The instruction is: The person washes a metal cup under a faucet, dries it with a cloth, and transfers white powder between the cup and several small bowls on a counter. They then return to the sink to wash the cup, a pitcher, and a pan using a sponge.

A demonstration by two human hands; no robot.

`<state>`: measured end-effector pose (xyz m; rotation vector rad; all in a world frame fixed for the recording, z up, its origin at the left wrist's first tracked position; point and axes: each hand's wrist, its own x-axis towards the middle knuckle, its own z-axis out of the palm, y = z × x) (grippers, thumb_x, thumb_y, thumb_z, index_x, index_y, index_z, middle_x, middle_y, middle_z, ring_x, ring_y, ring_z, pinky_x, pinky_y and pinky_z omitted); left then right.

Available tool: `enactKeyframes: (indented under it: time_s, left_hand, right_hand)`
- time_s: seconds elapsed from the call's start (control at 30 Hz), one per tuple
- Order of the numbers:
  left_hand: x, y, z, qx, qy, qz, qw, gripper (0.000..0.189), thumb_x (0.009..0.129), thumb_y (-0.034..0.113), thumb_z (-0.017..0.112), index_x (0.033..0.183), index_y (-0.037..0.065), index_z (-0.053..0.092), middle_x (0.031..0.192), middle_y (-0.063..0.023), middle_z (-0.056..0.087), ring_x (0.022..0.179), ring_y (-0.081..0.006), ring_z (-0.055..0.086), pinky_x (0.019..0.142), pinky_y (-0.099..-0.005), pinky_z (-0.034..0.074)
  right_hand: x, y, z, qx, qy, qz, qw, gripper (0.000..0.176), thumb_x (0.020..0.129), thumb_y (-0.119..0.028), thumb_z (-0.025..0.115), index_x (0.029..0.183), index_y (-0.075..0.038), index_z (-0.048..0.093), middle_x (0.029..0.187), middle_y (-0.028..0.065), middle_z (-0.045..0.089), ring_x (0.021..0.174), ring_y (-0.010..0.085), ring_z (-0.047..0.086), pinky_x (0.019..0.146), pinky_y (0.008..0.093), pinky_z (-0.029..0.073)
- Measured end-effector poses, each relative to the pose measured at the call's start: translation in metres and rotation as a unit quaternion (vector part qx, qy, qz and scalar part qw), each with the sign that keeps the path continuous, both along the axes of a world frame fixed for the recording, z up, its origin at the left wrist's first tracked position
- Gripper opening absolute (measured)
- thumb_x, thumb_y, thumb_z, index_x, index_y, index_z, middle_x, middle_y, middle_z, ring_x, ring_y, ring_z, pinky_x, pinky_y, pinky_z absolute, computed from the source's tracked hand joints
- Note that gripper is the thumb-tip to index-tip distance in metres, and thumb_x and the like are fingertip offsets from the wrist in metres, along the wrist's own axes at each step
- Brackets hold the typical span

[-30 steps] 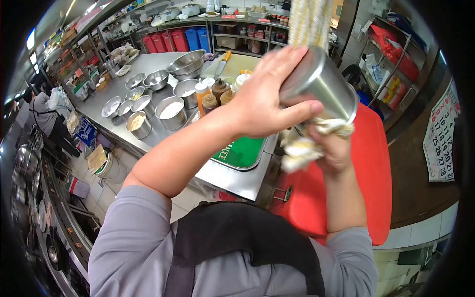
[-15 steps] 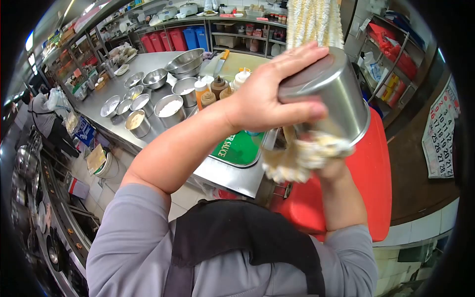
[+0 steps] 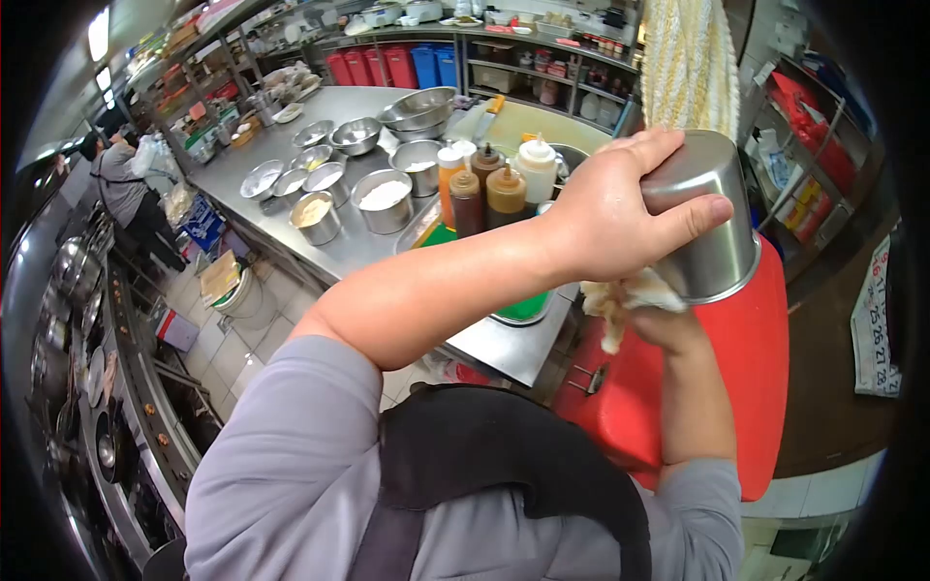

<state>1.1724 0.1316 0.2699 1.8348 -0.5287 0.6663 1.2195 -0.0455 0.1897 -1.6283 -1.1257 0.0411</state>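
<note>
A steel pot (image 3: pixel 715 232) is held tilted, its base up and its rim facing down to the right. My left hand (image 3: pixel 630 208) grips its upper side, thumb stretched along the wall. Below the rim, my right hand (image 3: pixel 670 324) is closed on a pale ribbed cloth (image 3: pixel 620 300); its fingertips are hidden by the cloth and the pot. Both hands are above a red plastic surface (image 3: pixel 722 387). Striped towels (image 3: pixel 690 68) hang just behind the pot.
Left of my hands, a steel counter (image 3: pixel 363 254) bears metal bowls (image 3: pixel 383 198), sauce bottles (image 3: pixel 506 194) and a knife (image 3: pixel 489 114) on a board. A person (image 3: pixel 131 194) stands at the far left. Shelves (image 3: pixel 804 145) stand at the right, near a hanging calendar (image 3: pixel 877 329).
The view has shifted, so the counter and bottles show further right. The pot is turned more upright, and the cloth is bunched closer under its rim, with less of it hanging out.
</note>
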Motion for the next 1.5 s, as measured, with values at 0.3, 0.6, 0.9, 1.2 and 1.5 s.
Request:
enactKeyframes:
  time_s: [0.3,0.6,0.9,1.2,1.5]
  left_hand:
    - [-0.003,-0.003,0.000,0.037,-0.125,0.024,0.991,0.098,0.066,0.051,0.087,0.136,-0.008,0.051,0.140,-0.0342,0.047,0.139,-0.0404,0.041,0.115,-0.0431,0.032]
    - [0.006,0.028,0.021,0.150,-0.240,-0.079,0.956,0.122,0.054,0.051,0.093,0.145,-0.009,0.037,0.140,-0.0263,0.045,0.132,-0.0377,0.045,0.113,-0.0410,0.034]
    - [-0.006,0.026,0.006,-0.006,0.131,-0.055,0.990,0.115,0.069,0.058,0.084,0.143,-0.011,0.031,0.128,-0.0253,0.055,0.119,-0.0298,0.058,0.100,-0.0368,0.048]
    - [0.017,0.076,-0.044,-0.247,0.211,-0.133,0.936,0.112,0.079,0.043,0.081,0.156,0.003,0.010,0.127,-0.0190,0.058,0.111,-0.0272,0.060,0.071,-0.0409,0.056]
    - [-0.026,0.051,-0.058,0.204,0.010,0.054,0.977,0.115,0.054,0.041,0.094,0.149,0.008,0.037,0.141,-0.0190,0.047,0.132,-0.0364,0.045,0.111,-0.0432,0.037]
  right_hand:
    - [-0.031,0.005,0.031,0.221,0.117,0.062,0.966,0.073,0.088,-0.025,0.065,0.147,0.004,0.034,0.141,0.0237,0.050,0.128,0.0319,0.053,0.109,0.0435,0.042]
    - [-0.028,-0.014,0.049,0.300,0.182,0.163,0.922,0.069,0.091,-0.022,0.069,0.147,-0.004,0.034,0.138,0.0145,0.051,0.124,0.0263,0.053,0.107,0.0376,0.042]
    - [0.023,-0.006,-0.008,-0.028,-0.067,-0.033,0.997,0.044,0.094,-0.008,0.064,0.135,-0.006,0.049,0.117,0.0077,0.063,0.109,0.0240,0.059,0.097,0.0366,0.046]
    - [0.035,-0.012,0.028,0.386,0.228,-0.022,0.894,0.040,0.106,-0.025,0.045,0.136,0.001,0.049,0.133,0.0119,0.058,0.119,0.0234,0.059,0.102,0.0412,0.047]
    - [0.025,0.020,0.011,0.083,0.183,0.032,0.979,0.042,0.101,-0.033,0.054,0.129,-0.001,0.056,0.124,0.0137,0.064,0.112,0.0243,0.063,0.097,0.0372,0.048]
